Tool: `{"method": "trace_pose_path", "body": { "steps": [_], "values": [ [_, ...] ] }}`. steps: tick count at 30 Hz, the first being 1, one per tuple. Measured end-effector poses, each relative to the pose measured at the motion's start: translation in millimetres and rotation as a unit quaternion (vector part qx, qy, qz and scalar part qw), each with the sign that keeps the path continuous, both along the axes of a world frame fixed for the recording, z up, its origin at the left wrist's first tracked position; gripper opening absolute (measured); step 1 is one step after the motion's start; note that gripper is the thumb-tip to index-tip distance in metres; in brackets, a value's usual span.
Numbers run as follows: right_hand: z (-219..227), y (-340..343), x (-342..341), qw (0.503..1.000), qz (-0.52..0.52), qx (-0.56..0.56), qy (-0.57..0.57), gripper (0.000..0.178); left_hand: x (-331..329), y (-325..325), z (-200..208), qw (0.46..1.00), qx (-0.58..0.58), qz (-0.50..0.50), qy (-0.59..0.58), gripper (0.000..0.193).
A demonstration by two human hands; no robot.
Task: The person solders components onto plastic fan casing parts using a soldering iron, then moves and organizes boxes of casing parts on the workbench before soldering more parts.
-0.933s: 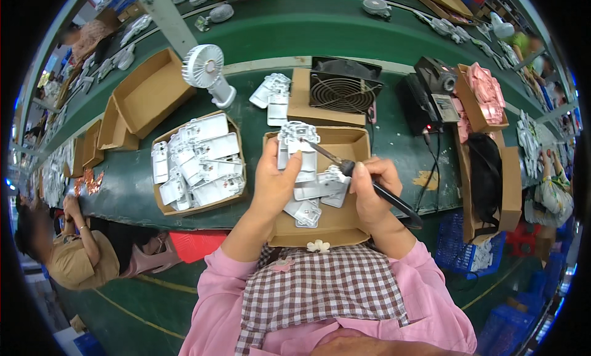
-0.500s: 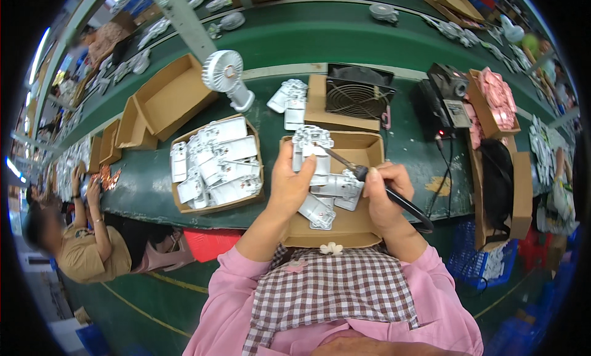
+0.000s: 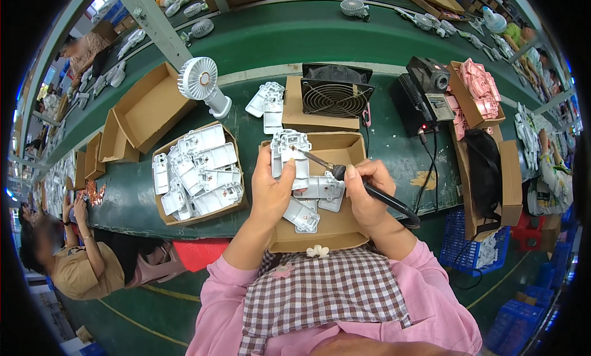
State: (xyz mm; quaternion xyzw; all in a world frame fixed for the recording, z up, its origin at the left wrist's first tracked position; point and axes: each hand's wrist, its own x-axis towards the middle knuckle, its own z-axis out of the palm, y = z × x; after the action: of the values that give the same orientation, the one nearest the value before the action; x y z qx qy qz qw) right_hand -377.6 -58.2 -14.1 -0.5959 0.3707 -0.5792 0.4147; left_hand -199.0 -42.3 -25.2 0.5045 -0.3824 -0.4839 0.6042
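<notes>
My left hand (image 3: 273, 187) is closed around a white plastic casing (image 3: 287, 145), tilted up above the near cardboard box. Between the fingers of my right hand (image 3: 370, 190) is a soldering iron (image 3: 340, 172) with a black handle and cable. Its thin metal tip reaches the upper part of the casing, where small coppery parts show; whether it touches them I cannot tell. Beneath my hands, the shallow cardboard box (image 3: 351, 240) holds several more white casings (image 3: 301, 214). Another cardboard box (image 3: 236, 199), left of my hands, is heaped with white casings (image 3: 203, 162).
A white handheld fan (image 3: 200, 79) stands at the back left beside empty cardboard boxes (image 3: 154, 100). Behind my hands is a black square fan (image 3: 335, 97). A black soldering station (image 3: 418, 107) and a box of pink parts (image 3: 479, 88) stand right. A co-worker (image 3: 86, 257) sits at the left.
The view has shifted, so the bench things sit a little further left in the picture. My hands still hold the casing and the iron, with the tip still at the casing's upper part.
</notes>
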Motion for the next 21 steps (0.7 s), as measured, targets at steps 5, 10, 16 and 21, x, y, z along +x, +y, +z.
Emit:
{"method": "trace_pose_path", "body": {
  "steps": [5,10,16,21],
  "values": [
    [-0.5,-0.5,2.2,0.999,-0.001,-0.039,0.006,0.013,-0.4,0.2,1.0,1.000,0.002,0.003,-0.015,0.022],
    [-0.1,-0.5,1.9,0.999,0.006,-0.032,0.016,0.014,0.9,0.1,-2.8,1.000,-0.008,0.009,-0.029,0.023],
    [1.8,0.6,2.5,1.000,-0.001,-0.017,0.012,0.016,2.4,0.3,-5.0,0.999,-0.012,0.010,-0.038,0.024],
    [0.5,0.8,2.0,1.000,0.001,-0.012,0.007,0.016,2.0,0.9,-6.3,0.999,-0.004,0.015,-0.043,0.025]
  ]
}}
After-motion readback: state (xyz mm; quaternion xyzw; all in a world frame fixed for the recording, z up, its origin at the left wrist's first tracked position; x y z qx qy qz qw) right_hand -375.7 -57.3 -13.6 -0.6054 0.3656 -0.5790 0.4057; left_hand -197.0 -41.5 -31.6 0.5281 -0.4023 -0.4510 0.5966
